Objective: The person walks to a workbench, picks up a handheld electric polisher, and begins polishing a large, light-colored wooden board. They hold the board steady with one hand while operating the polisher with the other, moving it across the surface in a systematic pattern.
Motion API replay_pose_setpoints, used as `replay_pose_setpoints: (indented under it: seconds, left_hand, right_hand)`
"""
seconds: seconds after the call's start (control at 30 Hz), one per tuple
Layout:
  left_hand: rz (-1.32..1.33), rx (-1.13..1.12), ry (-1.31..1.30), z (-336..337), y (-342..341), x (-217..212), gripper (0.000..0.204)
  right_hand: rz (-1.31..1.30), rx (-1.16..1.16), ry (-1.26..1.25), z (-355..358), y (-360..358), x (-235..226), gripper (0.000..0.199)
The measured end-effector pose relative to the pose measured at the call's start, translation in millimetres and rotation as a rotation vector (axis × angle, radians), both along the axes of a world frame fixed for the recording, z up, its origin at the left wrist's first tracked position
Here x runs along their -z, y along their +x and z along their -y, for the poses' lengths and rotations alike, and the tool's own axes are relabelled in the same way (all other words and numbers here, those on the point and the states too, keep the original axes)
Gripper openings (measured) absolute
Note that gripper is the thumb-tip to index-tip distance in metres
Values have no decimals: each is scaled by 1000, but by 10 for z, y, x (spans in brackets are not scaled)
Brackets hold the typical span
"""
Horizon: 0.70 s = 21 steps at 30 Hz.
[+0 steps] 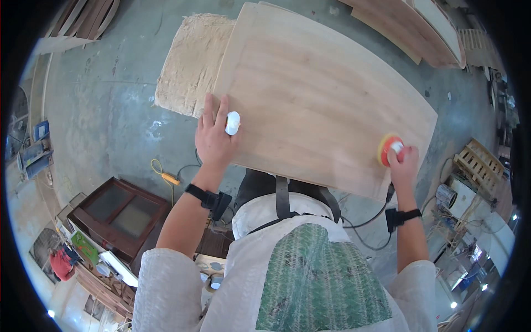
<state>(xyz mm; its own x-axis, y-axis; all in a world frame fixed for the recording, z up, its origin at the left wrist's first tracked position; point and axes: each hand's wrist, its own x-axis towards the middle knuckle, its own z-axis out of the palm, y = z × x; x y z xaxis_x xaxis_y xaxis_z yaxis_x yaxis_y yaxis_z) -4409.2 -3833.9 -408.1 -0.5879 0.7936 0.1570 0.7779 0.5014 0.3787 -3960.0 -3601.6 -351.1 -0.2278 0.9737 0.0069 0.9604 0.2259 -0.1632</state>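
A broad, pale wooden panel (310, 94) with a curved far edge lies in front of me. My left hand (215, 135) rests at its left edge, fingers stretched out and pressed on the wood. A white oval piece (232, 123) sits against that hand's thumb side; whether it is worn or held I cannot tell. Near the panel's right end, my right hand (406, 159) is closed round a red power sander (396, 145), whose round yellow pad (383, 149) meets the wood. A dark cord runs from the sander's rear. Both wrists carry black strapped devices.
A rough, pale block (191, 61) shows under the panel's left side. Curved wooden panels (409, 27) stand at the far right. A dark framed cabinet door (119, 213) is at the left, near an orange-yellow cord connector (170, 178). A person in red (62, 264) is farther off.
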Motion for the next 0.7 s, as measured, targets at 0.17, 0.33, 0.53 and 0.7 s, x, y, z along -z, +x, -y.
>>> replay_pose_setpoints:
  seconds: [0.17, 0.33, 0.53, 0.7]
  left_hand:
    - [211, -162, 331, 151, -29, 197, 47]
    - [594, -385, 601, 154, 67, 185, 44]
    - [731, -406, 662, 195, 123, 104, 43]
    - [583, -362, 589, 268, 120, 313, 43]
  right_hand:
    - [-86, -475, -34, 228, -2223, -112, 52]
    - [-67, -746, -185, 537, -3752, -279, 43]
    - [-332, -912, -115, 788, -3604, -146, 25]
    - [-106, -573, -237, 636, -2078, -115, 51]
